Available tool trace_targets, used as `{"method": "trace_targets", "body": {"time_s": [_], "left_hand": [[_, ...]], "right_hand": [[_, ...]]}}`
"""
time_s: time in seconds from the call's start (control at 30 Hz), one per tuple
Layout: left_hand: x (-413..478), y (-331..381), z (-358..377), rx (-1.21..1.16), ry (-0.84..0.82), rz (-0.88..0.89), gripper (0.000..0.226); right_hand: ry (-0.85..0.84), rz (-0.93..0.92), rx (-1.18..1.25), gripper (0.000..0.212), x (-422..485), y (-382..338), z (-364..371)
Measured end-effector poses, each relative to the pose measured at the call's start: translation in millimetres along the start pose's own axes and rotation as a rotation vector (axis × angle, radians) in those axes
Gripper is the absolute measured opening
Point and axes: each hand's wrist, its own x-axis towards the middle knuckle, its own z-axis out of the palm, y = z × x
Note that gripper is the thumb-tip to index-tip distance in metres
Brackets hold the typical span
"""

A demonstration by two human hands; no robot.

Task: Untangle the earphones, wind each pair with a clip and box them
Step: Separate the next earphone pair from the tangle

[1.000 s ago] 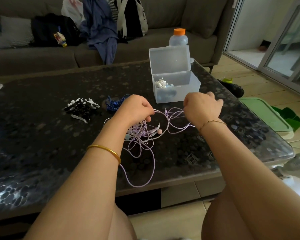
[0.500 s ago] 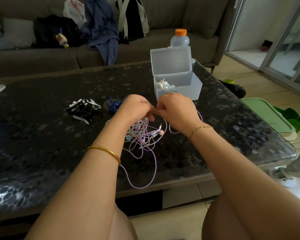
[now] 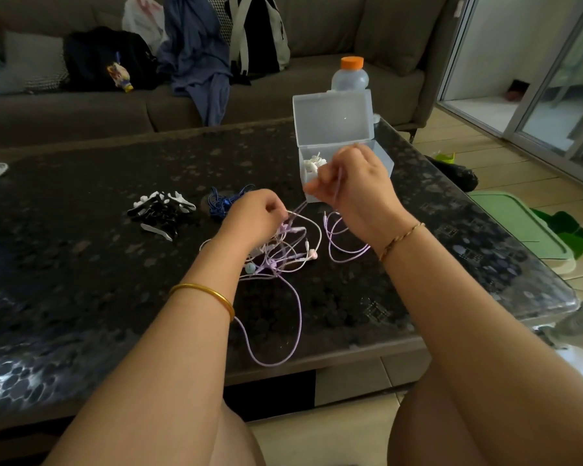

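A tangle of purple and white earphones (image 3: pixel 283 253) lies on the dark table (image 3: pixel 81 280) in front of me. My left hand (image 3: pixel 253 216) pinches the cords at the top of the tangle. My right hand (image 3: pixel 354 179) is raised above the table and grips a purple cord that runs down to my left hand. A loop of purple cord (image 3: pixel 344 243) hangs under my right wrist. Behind my right hand stands a clear plastic box (image 3: pixel 334 129) with its lid up and white earphones (image 3: pixel 312 162) inside. Blue earphones (image 3: pixel 224 201) and a pile of black and white clips (image 3: pixel 160 211) lie to the left.
A bottle with an orange cap (image 3: pixel 350 74) stands behind the box. A sofa (image 3: pixel 334 72) with bags and clothes runs along the table's far side. A long purple loop (image 3: pixel 283 348) reaches the table's near edge. A green lid (image 3: pixel 519 227) lies on the floor at right.
My right hand came in to meet my left hand at the tangle, then rose up and back toward the box, drawing a purple cord taut. My left hand stayed on the tangle.
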Motion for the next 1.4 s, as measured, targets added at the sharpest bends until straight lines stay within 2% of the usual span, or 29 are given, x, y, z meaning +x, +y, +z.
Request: {"method": "trace_targets", "body": {"time_s": [0.03,0.1,0.17,0.23,0.33,0.4,0.47,0.57,0.73,0.83,0.9,0.97,1.13,1.2,1.3,1.4], "left_hand": [[1,-1,1,0.046,0.020,0.003,0.018],[2,-4,2,0.114,0.064,0.010,0.018],[3,-2,4,0.154,0.106,0.020,0.015],[3,-1,5,0.191,0.137,0.032,0.014],[4,-5,0,0.119,0.161,0.041,0.017],[4,-8,-5,0.084,0.156,0.028,0.016],[3,-10,-7,0.093,0.132,0.014,0.015],[2,-12,-8,0.011,0.116,-0.030,0.018],[2,1,-19,-0.183,0.160,0.020,0.016],[-4,8,-21,-0.254,0.014,0.077,0.021],[-6,8,-17,-0.230,-0.151,0.076,0.037],[-6,5,-12,-0.225,-0.246,0.073,0.048],[-5,0,-6,-0.129,-0.307,0.171,0.026],[-5,0,-4,-0.127,-0.291,0.178,0.022],[-5,2,-5,-0.146,-0.242,0.163,0.020],[-5,5,-6,-0.166,-0.303,0.161,0.027]], "right_hand": [[0.018,-0.023,-0.084,0.010,2,0,-1],[0.054,-0.091,-0.543,0.004,5,3,-4],[0.033,-0.147,-0.956,0.009,5,11,-4],[-0.069,-0.180,-1.176,0.012,4,18,-2],[-0.228,-0.186,-1.523,0.020,2,21,-1],[-0.291,-0.190,-1.665,0.018,3,22,-4],[-0.272,-0.211,-1.620,0.020,4,21,-6],[-0.182,-0.277,-1.379,0.023,7,17,-4],[-0.140,-0.374,-1.287,0.021,9,15,-1],[-0.087,-0.404,-1.194,0.021,10,15,2],[-0.031,-0.397,-1.122,0.018,11,16,3],[0.012,-0.355,-1.029,0.016,12,16,3],[0.094,-0.204,-0.732,0.017,11,12,3],[0.125,-0.171,-0.706,0.017,13,12,0],[0.170,-0.180,-0.850,0.016,19,15,-7],[0.181,-0.173,-0.871,0.018,20,18,-8]]}}
